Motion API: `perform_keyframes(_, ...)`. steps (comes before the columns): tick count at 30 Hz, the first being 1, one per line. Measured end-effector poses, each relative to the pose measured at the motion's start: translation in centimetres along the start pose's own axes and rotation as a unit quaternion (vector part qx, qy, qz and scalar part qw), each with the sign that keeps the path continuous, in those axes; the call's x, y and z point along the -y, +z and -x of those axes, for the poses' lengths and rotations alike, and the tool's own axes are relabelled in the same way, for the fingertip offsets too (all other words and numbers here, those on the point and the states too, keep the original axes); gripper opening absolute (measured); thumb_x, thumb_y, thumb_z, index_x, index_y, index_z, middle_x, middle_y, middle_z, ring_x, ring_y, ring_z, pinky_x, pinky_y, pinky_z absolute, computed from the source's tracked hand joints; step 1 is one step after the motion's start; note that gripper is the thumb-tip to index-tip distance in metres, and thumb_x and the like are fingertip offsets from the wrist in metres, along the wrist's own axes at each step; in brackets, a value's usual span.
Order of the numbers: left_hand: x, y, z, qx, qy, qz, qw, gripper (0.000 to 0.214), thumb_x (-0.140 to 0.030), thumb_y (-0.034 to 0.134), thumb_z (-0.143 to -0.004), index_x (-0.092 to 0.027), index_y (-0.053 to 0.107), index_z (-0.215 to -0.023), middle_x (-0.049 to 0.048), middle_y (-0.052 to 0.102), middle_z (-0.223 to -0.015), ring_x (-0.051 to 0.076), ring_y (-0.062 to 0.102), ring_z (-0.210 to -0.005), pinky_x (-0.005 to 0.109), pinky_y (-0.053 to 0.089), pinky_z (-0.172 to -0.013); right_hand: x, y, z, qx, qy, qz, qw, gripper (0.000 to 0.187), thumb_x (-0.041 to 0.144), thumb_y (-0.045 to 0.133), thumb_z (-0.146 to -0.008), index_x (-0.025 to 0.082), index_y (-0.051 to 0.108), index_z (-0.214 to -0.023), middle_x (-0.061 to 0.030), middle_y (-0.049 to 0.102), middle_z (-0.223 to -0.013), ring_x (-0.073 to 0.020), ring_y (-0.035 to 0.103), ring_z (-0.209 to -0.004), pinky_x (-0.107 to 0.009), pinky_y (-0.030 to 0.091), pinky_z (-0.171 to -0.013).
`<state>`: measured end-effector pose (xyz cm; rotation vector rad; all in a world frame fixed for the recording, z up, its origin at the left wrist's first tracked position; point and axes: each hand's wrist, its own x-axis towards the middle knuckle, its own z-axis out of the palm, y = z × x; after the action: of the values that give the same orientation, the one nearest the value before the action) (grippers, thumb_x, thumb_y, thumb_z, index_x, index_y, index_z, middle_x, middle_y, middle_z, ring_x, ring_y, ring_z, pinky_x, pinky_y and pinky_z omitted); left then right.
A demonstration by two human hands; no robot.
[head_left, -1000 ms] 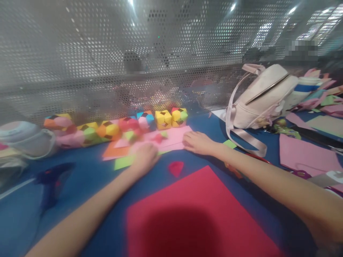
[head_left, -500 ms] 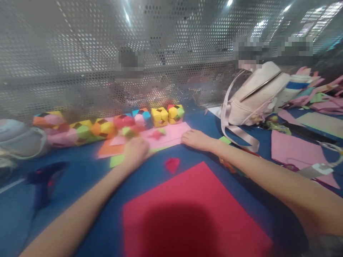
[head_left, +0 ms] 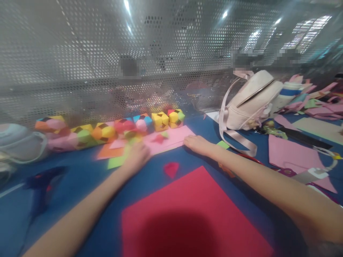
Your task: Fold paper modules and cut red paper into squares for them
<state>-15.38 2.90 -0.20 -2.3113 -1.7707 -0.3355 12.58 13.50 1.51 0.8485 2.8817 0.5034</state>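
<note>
My left hand (head_left: 138,156) is low over the table beside a light green paper (head_left: 115,162), its fingers smeared by motion. A blurred yellow-green piece (head_left: 133,136) shows just past its fingertips; whether the hand holds it I cannot tell. My right hand (head_left: 197,144) has its fingers bent together at the right edge of a pink paper sheet (head_left: 175,138). On that sheet sits a small red-and-green folded piece (head_left: 160,138). Nearer me lie a small red folded piece (head_left: 171,169) and a large red paper sheet (head_left: 193,200).
Colourful folded-paper balls (head_left: 104,132) line the base of a perforated metal panel (head_left: 102,82). At left are a dark blue glue gun (head_left: 44,182) and a pale container (head_left: 20,142). A cream backpack (head_left: 250,101), pink paper (head_left: 292,153) and paper strips (head_left: 324,103) occupy the right.
The view has tilted up slightly, so most things appear a little lower. My left hand has shifted slightly to the right, still blurred. My right hand stays at the pink sheet's edge.
</note>
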Motion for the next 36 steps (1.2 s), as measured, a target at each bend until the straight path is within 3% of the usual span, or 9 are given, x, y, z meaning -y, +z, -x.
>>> perform_keyframes(10,-0.2,0.6,-0.2,-0.013,0.013,0.033,0.999,0.021,-0.033,0.047,-0.091,-0.018,0.06,-0.082,0.0078,0.054,-0.083,0.023,0.052,-0.085,0.037,0.042,-0.079,3.0,-1.7,-0.6,0.022,0.071,-0.048,0.996,0.028,0.007,0.038,-0.091,0.009,0.064,-0.103,-0.0185,0.065,-0.102,-0.0279,0.062,-0.098,-0.033,0.048,-0.073)
perform_keyframes(16,-0.5,0.4,0.0,-0.015,0.014,0.045,0.999,0.023,-0.033,0.045,-0.092,-0.018,0.061,-0.085,0.0082,0.055,-0.086,0.022,0.053,-0.086,0.036,0.042,-0.079,3.5,-2.2,-0.7,0.014,0.104,-0.125,0.987,0.029,0.006,0.039,-0.089,0.008,0.065,-0.1,-0.0213,0.066,-0.103,-0.0301,0.062,-0.101,-0.037,0.046,-0.079)
perform_keyframes(23,-0.8,0.5,0.0,-0.016,0.013,0.077,0.997,0.027,-0.034,0.043,-0.092,-0.017,0.063,-0.086,0.0095,0.056,-0.086,0.023,0.053,-0.085,0.037,0.041,-0.079,5.2,-3.7,1.7,0.009,0.103,-0.31,0.945,0.031,0.037,0.042,-0.095,0.02,0.068,-0.095,-0.0073,0.071,-0.099,-0.0194,0.065,-0.085,-0.027,0.045,-0.07)
perform_keyframes(27,-0.9,0.4,0.1,-0.018,0.009,0.09,0.996,0.028,-0.033,0.043,-0.092,-0.018,0.064,-0.082,0.0095,0.058,-0.084,0.023,0.054,-0.085,0.037,0.041,-0.08,6.4,-4.0,1.9,0.011,0.066,-0.41,0.91,0.016,0.029,0.058,-0.084,0.019,0.069,-0.089,-0.0017,0.073,-0.085,-0.0142,0.064,-0.073,-0.022,0.043,-0.063)
perform_keyframes(31,-1.1,0.3,0.3,-0.027,-0.009,0.096,0.995,0.025,-0.033,0.046,-0.089,-0.018,0.062,-0.077,0.0085,0.059,-0.081,0.021,0.055,-0.083,0.035,0.042,-0.079,7.1,-3.5,0.1,-0.011,0.062,-0.462,0.885,0.014,0.014,0.056,-0.079,0.016,0.067,-0.071,0.0008,0.07,-0.071,-0.0127,0.062,-0.067,-0.021,0.043,-0.061)
perform_keyframes(36,-0.8,0.2,0.5,-0.087,-0.09,0.092,0.988,0.02,-0.021,0.04,-0.087,-0.018,0.059,-0.087,0.0082,0.059,-0.085,0.021,0.055,-0.081,0.034,0.045,-0.075,7.6,-3.1,-4.5,-0.096,0.138,-0.473,0.865,0.018,0.016,0.051,-0.083,0.013,0.066,-0.075,-0.0052,0.069,-0.078,-0.0166,0.062,-0.075,-0.026,0.045,-0.068)
